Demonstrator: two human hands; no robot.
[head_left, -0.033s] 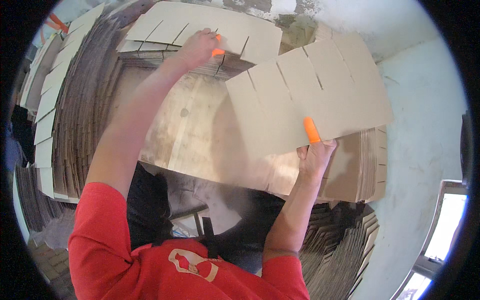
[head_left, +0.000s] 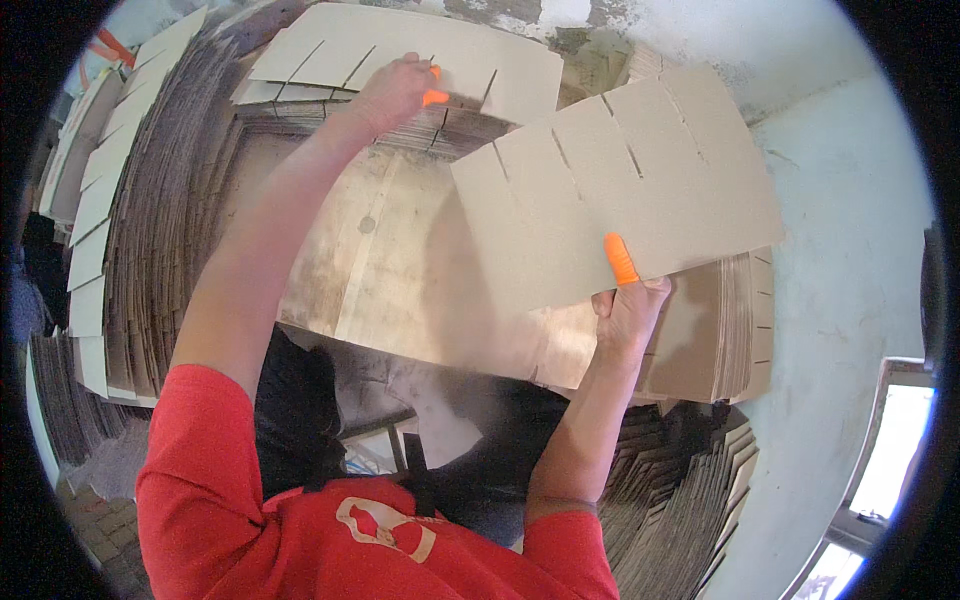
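My right hand [head_left: 632, 312] is closed on the near edge of a slotted cardboard sheet [head_left: 560, 225], its orange-capped thumb flat on top and the other fingers mostly hidden beneath. The sheet is tilted above the right side of the worktop, with several slits running in from its far edge. At the far side, my left hand [head_left: 395, 95] has its fingers bent at the near edge of another slotted cardboard sheet [head_left: 500, 55], on top of a stack. Two orange finger caps show on this hand, and it seems to pinch that sheet.
A wooden worktop [head_left: 385, 240] lies between my arms. Tall stacks of slotted cardboard [head_left: 160, 220] line the left side. Another cardboard stack [head_left: 735, 330] stands at the right, beside a pale wall [head_left: 830, 270]. More sheets [head_left: 680, 500] are piled lower right, near a window [head_left: 890, 450].
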